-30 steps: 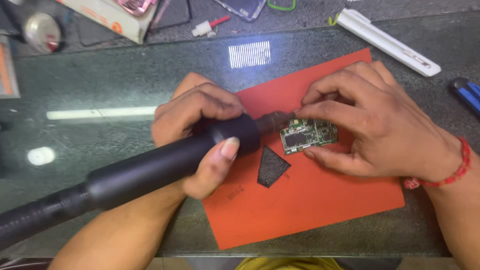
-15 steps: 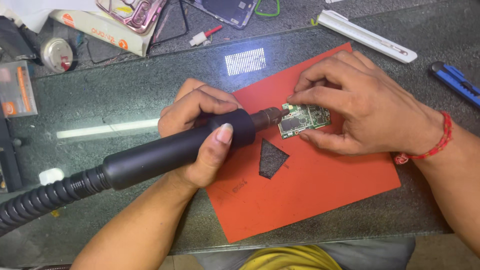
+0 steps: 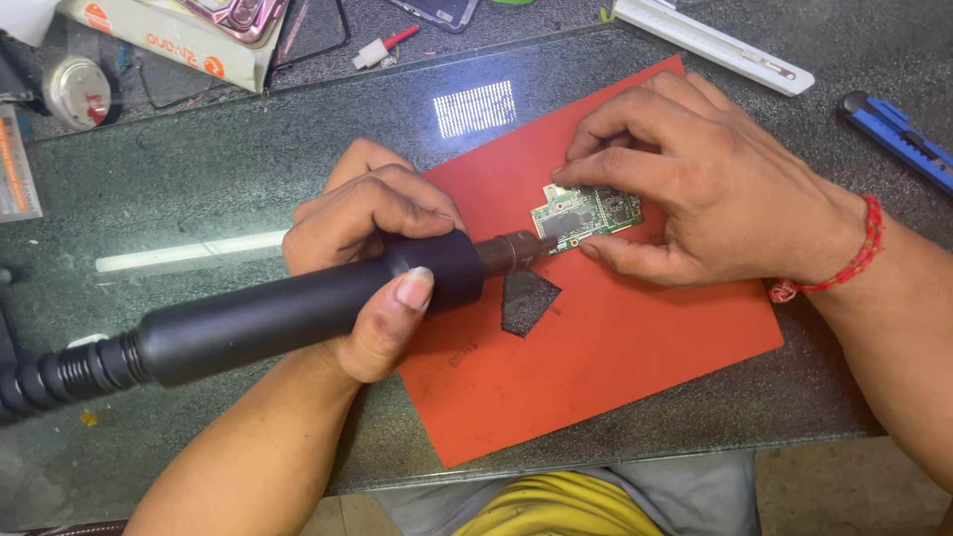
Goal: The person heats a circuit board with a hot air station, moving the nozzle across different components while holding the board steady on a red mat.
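Left hand (image 3: 367, 258) clamped round the black hot-air gun handle (image 3: 298, 308), its corrugated hose (image 3: 50, 372) running off near left and the nozzle (image 3: 516, 251) touching the left edge of the small green circuit board (image 3: 588, 215). Right hand (image 3: 710, 184), red thread bracelet (image 3: 844, 258) at the wrist, pinches that board between thumb and fingertips, flat on the red mat (image 3: 615, 347) on the glass-topped table (image 3: 199, 169). Far: white box (image 3: 169, 40) left, white ruler-like bar (image 3: 710, 40) and blue cutter (image 3: 898, 134) right.
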